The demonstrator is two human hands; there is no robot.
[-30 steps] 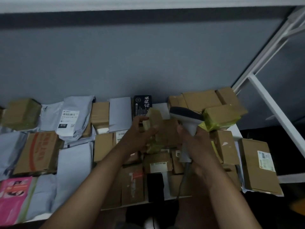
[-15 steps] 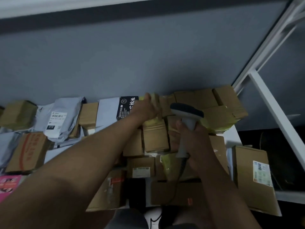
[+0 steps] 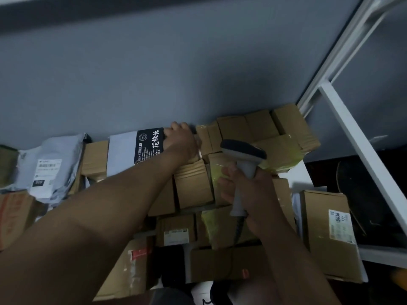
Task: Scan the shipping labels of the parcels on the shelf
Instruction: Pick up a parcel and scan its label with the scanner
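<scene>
I stand in a parcel storeroom: a white metal shelf against a grey wall carries many cardboard boxes and grey mail bags with shipping labels.

Brown cardboard boxes, some wrapped in yellow tape; a black box with white lettering; pale grey mailer bags; a grey-and-white scanner; blue-grey wall.

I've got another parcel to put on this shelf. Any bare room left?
Little. One bare white strip of shelf shows at the right, between the yellow-taped box and the labelled carton. Elsewhere parcels lie edge to edge, tightest around the left hand and the scanner in the right hand.
</scene>
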